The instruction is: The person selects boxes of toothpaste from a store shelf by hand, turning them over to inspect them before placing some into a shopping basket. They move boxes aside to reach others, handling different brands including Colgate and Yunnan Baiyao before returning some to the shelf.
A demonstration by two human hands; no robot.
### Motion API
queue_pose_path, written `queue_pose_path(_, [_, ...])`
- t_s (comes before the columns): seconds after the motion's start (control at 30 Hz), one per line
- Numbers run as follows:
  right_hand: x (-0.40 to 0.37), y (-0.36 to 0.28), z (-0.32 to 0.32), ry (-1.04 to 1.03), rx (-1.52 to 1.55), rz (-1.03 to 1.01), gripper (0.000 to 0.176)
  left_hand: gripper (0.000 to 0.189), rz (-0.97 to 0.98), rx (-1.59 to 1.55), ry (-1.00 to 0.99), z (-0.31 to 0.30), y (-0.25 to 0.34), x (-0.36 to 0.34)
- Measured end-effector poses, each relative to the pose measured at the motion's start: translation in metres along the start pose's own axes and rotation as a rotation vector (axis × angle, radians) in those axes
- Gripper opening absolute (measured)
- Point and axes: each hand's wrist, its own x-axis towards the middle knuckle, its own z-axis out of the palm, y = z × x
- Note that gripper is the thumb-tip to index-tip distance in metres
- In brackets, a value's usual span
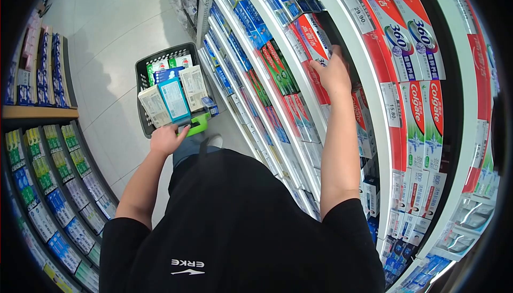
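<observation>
My left hand (166,139) is wrapped round the green handle (196,125) of a dark shopping basket (140,74). Inside the basket lie several boxes, among them a teal one (173,99), cream ones (193,85) and green-and-white ones. On the right, my right hand (332,74) reaches into a shelf, its thumb and fingers at the near end of a red-and-white Colgate box (312,36). The fingertips are partly hidden behind the box, and it lies among other toothpaste boxes on that shelf.
Curved white shelves (368,79) of toothpaste boxes with price tags rise close along the right. A lower shelf unit (40,112) with more boxes stands on the left. Between them runs a tiled floor (101,52). A shoe (215,141) shows beside the basket.
</observation>
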Motion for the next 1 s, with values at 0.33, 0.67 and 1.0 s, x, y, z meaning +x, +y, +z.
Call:
queue_pose_path(0.33, [0.007,0.006,0.006,0.055,0.035,-0.018,0.067,0.064,0.002,0.0,0.018,-0.001,0.001,-0.001])
queue_pose_path(0.67, [0.03,0.026,0.014,-0.019,0.083,-0.093,0.079,0.07,-0.004,0.019,-0.037,-0.003,0.001,-0.002])
queue_pose_path(1.0, [0.013,0.02,0.011,0.137,0.053,-0.163,0.089,0.067,-0.015,-0.022,-0.03,-0.002,0.0,0.0])
